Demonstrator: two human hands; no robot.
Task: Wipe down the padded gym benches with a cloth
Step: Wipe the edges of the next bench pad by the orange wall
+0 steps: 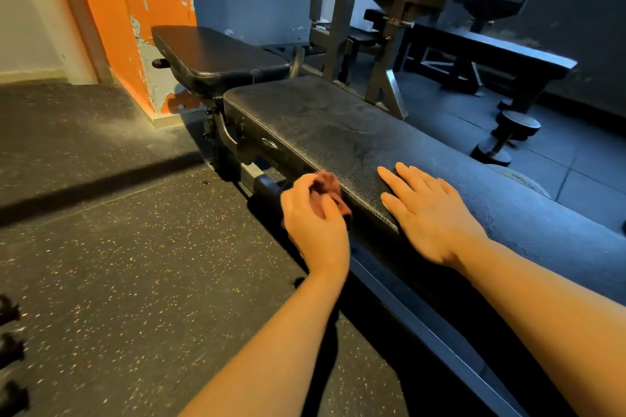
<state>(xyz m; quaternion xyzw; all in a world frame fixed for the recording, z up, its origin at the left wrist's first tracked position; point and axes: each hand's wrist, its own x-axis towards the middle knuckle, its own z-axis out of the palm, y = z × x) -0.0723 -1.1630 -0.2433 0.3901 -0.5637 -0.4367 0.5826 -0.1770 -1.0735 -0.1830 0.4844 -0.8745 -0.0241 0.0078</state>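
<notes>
Our left hand (313, 223) had its grip curled round the reddish cloth (330, 188), bunched against the near side edge of the bench (332, 125) pad! Most of the cloth was buried under the fingers; we couldn't make out its full shape. Our right hand (430, 213) lay flat on the pad top, fingers spread. The bench's near end ran off the picture.
</notes>
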